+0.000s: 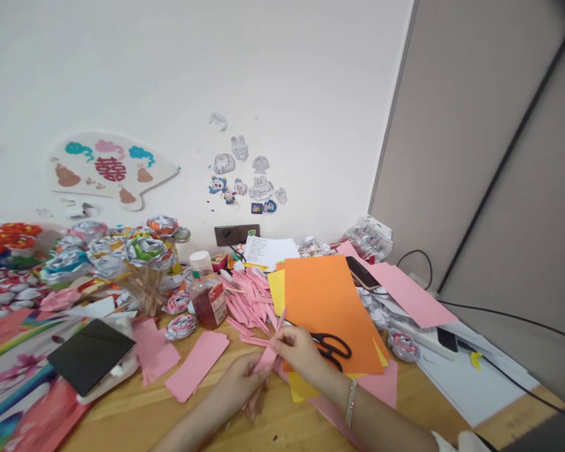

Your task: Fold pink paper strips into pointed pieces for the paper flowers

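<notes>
Both of my hands meet over the front middle of the table around a pink paper strip (pixel 267 358). My left hand (pixel 242 378) pinches the strip's lower part between thumb and fingers. From the right, my right hand (pixel 297 353) grips its upper end, and a narrow pink tip pokes up above the fingers. Just behind my right hand lie black-handled scissors (pixel 332 346) on orange paper (pixel 327 295); my wrist hides part of them. A heap of folded pink strips (pixel 252 300) rests beyond my hands. Flat pink rectangles (pixel 198 365) lie left of my left hand.
A bottle of red-brown liquid (pixel 208 301) stands behind the pink rectangles. Crumpled paper flowers (pixel 145 251) on sticks crowd the left back. A black tablet-like panel (pixel 91 356) lies at left. On the right are white sheets (pixel 471 383), a phone (pixel 361 273) and black cables.
</notes>
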`<control>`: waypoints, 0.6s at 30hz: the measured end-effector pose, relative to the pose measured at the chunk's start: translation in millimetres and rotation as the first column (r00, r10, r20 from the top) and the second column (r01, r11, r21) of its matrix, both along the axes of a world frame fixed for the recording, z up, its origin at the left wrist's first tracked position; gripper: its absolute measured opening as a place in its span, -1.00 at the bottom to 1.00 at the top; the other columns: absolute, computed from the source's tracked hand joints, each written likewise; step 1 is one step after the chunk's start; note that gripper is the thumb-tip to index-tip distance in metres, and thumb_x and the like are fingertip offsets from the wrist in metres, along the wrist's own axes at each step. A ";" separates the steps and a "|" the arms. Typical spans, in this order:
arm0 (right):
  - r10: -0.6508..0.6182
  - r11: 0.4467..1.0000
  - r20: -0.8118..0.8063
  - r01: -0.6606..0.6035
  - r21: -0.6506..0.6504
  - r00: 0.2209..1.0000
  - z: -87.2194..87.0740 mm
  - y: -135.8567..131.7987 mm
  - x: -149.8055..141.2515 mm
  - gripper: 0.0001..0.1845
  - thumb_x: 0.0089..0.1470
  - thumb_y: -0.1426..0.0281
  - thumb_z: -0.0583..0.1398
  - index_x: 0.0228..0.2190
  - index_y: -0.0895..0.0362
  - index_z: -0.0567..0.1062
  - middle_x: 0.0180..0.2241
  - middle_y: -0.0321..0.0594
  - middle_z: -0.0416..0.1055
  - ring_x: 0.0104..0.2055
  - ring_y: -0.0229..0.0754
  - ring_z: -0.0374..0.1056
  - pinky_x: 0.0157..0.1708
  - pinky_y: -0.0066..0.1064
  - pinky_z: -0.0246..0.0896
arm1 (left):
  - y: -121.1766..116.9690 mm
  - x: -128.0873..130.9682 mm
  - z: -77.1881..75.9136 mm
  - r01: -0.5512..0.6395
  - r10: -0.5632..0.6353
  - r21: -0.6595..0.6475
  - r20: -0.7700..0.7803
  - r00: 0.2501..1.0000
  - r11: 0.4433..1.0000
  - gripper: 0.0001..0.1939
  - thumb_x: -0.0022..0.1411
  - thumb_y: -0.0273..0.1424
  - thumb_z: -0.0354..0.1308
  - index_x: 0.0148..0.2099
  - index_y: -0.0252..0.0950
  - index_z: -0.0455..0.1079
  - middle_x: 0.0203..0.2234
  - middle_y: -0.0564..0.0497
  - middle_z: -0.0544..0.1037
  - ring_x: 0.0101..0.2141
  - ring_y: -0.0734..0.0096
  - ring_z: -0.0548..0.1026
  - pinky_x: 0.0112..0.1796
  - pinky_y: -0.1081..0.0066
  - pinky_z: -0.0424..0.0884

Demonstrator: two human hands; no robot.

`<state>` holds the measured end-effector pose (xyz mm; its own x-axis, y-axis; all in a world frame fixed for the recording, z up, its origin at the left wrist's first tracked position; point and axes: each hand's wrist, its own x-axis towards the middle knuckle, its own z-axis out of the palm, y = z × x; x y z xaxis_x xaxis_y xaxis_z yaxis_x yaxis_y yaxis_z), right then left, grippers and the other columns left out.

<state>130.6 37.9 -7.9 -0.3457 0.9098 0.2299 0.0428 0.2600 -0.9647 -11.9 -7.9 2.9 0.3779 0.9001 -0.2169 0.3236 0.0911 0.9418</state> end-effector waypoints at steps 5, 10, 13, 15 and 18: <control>0.009 1.000 0.003 -0.009 0.003 1.000 2.8 -1.8 0.4 -0.79 -0.09 0.34 0.15 -0.64 0.20 0.36 -0.64 -0.35 0.20 -0.55 -0.33 0.13 -0.53 -0.52 0.02 | 0.5 -1.0 -6.8 -0.061 0.062 -0.024 0.057 0.996 0.998 -0.56 0.04 0.03 -0.07 -0.52 -0.26 0.16 -0.88 0.20 0.31 -0.84 0.61 0.18 -0.75 0.59 0.04; 0.019 1.000 0.013 -0.020 0.009 1.000 7.5 -3.8 1.2 -0.79 -0.08 0.36 0.14 -0.64 0.20 0.34 -0.64 -0.36 0.18 -0.56 -0.34 0.12 -0.54 -0.52 0.01 | 0.8 -0.1 -4.9 -0.087 0.087 0.007 0.032 0.996 0.996 -0.55 0.04 0.05 -0.09 -0.48 -0.26 0.17 -0.88 0.20 0.32 -0.85 0.61 0.16 -0.78 0.60 0.00; 0.082 0.997 0.019 -0.082 0.000 0.996 5.6 -2.8 1.5 -0.83 -0.08 0.41 0.13 -0.63 0.20 0.33 -0.64 -0.38 0.17 -0.57 -0.36 0.13 -0.56 -0.54 0.01 | 1.5 -0.3 -2.9 -0.103 0.105 0.082 -0.026 0.994 0.991 -0.53 0.03 0.07 -0.11 -0.54 -0.26 0.15 -0.91 0.23 0.25 -0.86 0.63 0.11 -0.77 0.59 -0.05; 0.145 0.989 0.025 -0.144 -0.026 0.989 2.9 -2.1 1.1 -0.92 -0.13 0.46 0.14 -0.59 0.19 0.33 -0.63 -0.39 0.19 -0.57 -0.36 0.16 -0.58 -0.56 0.02 | 2.2 -0.8 -2.3 -0.109 0.114 0.106 -0.042 0.993 0.988 -0.52 0.03 0.07 -0.11 -0.55 -0.26 0.15 -0.92 0.24 0.22 -0.85 0.63 0.11 -0.76 0.58 -0.04; 0.191 0.980 0.016 -0.189 -0.059 0.982 0.3 -2.5 -0.4 -0.93 -0.19 0.52 0.15 -0.52 0.17 0.33 -0.61 -0.40 0.25 -0.59 -0.36 0.20 -0.62 -0.58 0.04 | 3.2 -1.4 -2.2 -0.097 0.102 0.093 -0.046 0.994 0.991 -0.53 0.03 0.06 -0.08 -0.51 -0.28 0.22 -0.90 0.24 0.22 -0.85 0.62 0.13 -0.75 0.57 -0.03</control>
